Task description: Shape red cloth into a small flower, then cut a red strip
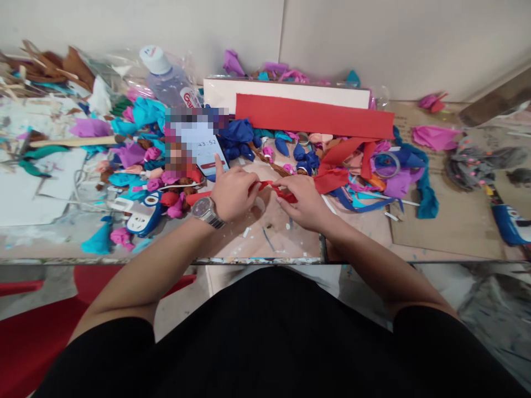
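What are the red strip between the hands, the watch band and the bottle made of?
Red strip: matte crepe paper or thin cloth, judging by its folds. Watch band: likely metal, given its silvery shine. Bottle: probably glossy plastic, as it looks see-through.

The person wears a black top (pixel 269 337) whose short sleeves (pixel 112 342) leave both forearms (pixel 170 262) bare. Behind the left hand (pixel 236 190), a metallic watch (pixel 209 214) circles the wrist, its round dial (pixel 202 208) greyish, its silver-coloured bracelet (pixel 215 221) banded across.
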{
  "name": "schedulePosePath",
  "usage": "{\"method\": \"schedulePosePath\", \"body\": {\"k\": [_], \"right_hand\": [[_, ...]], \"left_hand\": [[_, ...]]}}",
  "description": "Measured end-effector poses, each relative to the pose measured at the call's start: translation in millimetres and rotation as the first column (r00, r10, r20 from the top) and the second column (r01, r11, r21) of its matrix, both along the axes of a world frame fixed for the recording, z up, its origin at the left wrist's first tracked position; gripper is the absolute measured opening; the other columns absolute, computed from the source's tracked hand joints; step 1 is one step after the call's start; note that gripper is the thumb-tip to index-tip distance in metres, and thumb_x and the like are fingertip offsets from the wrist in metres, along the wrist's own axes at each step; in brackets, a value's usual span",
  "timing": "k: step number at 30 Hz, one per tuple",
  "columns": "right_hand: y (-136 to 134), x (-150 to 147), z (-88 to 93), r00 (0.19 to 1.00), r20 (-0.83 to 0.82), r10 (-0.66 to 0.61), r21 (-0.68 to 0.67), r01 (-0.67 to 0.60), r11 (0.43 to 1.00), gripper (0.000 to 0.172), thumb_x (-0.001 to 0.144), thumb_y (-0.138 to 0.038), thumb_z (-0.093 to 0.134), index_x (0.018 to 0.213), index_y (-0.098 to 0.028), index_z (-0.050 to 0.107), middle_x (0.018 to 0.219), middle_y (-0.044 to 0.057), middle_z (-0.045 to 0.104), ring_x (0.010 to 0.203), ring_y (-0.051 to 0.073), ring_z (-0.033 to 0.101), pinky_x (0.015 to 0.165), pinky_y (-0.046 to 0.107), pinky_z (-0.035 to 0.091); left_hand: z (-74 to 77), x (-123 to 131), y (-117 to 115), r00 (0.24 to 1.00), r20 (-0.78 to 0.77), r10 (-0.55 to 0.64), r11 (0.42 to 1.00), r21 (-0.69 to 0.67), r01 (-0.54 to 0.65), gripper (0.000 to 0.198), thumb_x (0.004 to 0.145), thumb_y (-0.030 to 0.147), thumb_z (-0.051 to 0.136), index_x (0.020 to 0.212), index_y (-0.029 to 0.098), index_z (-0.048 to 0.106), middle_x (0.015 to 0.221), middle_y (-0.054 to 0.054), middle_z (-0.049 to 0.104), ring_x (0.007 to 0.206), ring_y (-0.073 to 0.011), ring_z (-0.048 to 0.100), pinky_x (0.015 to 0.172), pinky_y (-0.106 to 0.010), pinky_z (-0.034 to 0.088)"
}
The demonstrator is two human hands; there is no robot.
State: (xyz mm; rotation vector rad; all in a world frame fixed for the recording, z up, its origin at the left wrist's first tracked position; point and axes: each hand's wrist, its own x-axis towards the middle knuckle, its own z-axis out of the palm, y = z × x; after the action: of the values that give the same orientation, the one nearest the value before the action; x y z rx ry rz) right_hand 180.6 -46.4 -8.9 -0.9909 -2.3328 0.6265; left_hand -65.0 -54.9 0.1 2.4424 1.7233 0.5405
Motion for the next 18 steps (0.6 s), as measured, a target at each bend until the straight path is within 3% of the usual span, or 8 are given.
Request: {"method": "schedulePosePath", "body": {"k": [5,9,13,18], "right_hand": [[0.3,0.2,-0.9,1.000,0.017,-0.002,0.017,0.002,1.000,0.030,0.105,-0.035,0.059,0.133,-0.026,0.066,0.132,0.011,0.075,0.125,0.033,0.065,0.108,0.052,0.038],[1.4,-0.1,-1.7,0.999,0.035,-0.011,0.043,0.009,0.999,0.030,0.106,-0.037,0.058,0.132,-0.025,0.066,0.133,0.013,0.074,0.127,0.033,0.064,0.109,0.052,0.038],[1.7,0.4,-3.0,1.000,0.013,-0.028,0.088,0.026,0.996,0.029,0.105,-0.037,0.060,0.131,-0.026,0.067,0.136,0.013,0.072,0.129,0.033,0.062,0.111,0.052,0.038],[1.5,1.6,-4.7,1.000,0.012,-0.012,0.116,0.010,0.993,0.017,0.104,-0.032,0.062,0.117,-0.026,0.071,0.129,0.010,0.073,0.125,0.031,0.063,0.109,0.052,0.037]], "left_hand": [[1.5,1.9,-3.8,0.999,0.010,-0.052,0.998,0.030,0.051,0.034,0.104,0.036,0.051,0.092,0.023,0.080,0.089,-0.008,0.077,0.097,-0.0316,0.071,0.128,-0.080,0.013],[4.8,6.9,-7.3,0.989,0.047,-0.141,0.989,0.043,0.139,0.032,0.104,0.032,0.052,0.094,0.021,0.080,0.086,-0.007,0.077,0.092,-0.0278,0.072,0.127,-0.066,0.028],[5.7,10.6,-8.0,0.967,0.128,-0.221,0.974,-0.015,0.225,0.029,0.102,0.032,0.053,0.102,0.021,0.080,0.088,-0.008,0.078,0.090,-0.0262,0.072,0.111,-0.052,0.046],[6.5,10.1,-7.9,0.940,0.255,-0.226,0.952,-0.148,0.269,0.031,0.103,0.040,0.056,0.105,0.021,0.080,0.095,-0.007,0.081,0.090,-0.0244,0.073,0.093,-0.041,0.053]]}}
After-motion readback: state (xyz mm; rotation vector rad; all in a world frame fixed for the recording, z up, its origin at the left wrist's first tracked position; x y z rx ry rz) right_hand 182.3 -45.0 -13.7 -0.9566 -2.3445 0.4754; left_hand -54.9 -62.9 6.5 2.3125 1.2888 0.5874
